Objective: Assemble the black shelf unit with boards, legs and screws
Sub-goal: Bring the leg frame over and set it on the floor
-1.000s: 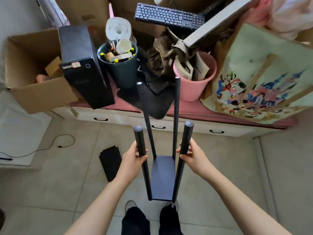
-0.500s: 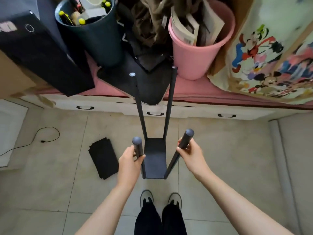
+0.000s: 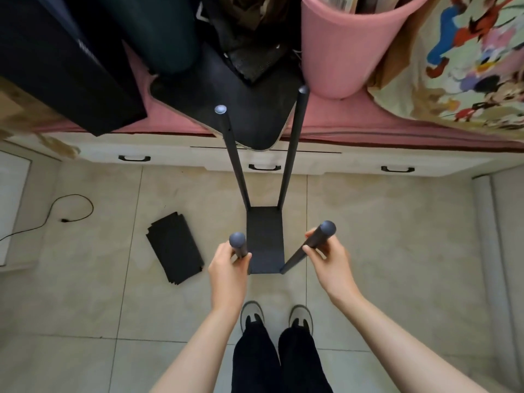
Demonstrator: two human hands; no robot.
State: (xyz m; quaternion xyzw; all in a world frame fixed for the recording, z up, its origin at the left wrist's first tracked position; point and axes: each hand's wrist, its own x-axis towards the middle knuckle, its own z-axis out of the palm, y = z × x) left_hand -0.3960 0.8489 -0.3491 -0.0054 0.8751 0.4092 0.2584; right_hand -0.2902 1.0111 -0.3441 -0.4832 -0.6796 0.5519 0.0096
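The black shelf unit stands upright on the tiled floor in front of my feet: one black board (image 3: 265, 239) at the bottom with black tubular legs rising from its corners. My left hand (image 3: 226, 268) grips the near left leg (image 3: 238, 243) just below its cap. My right hand (image 3: 326, 256) grips the near right leg (image 3: 317, 242), which leans outward to the right. The two far legs (image 3: 234, 157) (image 3: 293, 148) rise toward the pink-topped bench. A stack of spare black boards (image 3: 175, 248) lies flat on the floor to the left.
A low white drawer bench (image 3: 340, 163) with a pink top stands close behind the unit, loaded with a pink bucket (image 3: 348, 46), a dark bin (image 3: 158, 29), a black case (image 3: 56, 61) and a cartoon-print bag (image 3: 467, 58). A black cable (image 3: 71, 208) lies on the floor at left.
My view has tilted down and closer to the unit; the bench clutter slid up out of frame. Both hands keep their grip near the tops of the two near legs.
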